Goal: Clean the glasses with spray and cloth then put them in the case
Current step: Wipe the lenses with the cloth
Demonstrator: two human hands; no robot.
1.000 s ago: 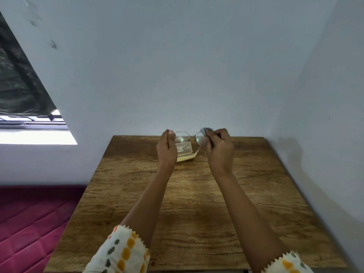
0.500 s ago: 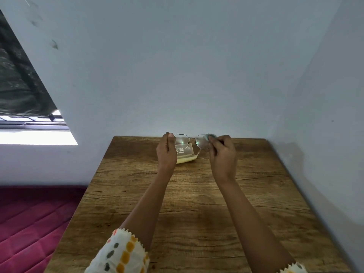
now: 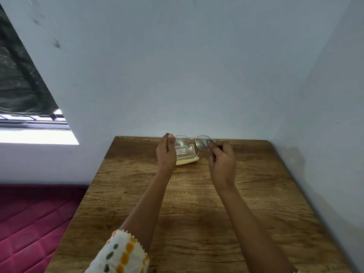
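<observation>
Head view shows the light, fragile glasses held above the case, left hand pinching the frame's end, right hand pinching a cloth onto one lens; probably safest held by the rim.

I see wooden table filling lower centre of frame, grain dark, back edge against pale wall. Second wall meets table's right edge. Dark smudges on wall, upper left. Bright window strip at left, dark crinkled sheet above it. Maroon quilted mat lower left, beside table.
</observation>
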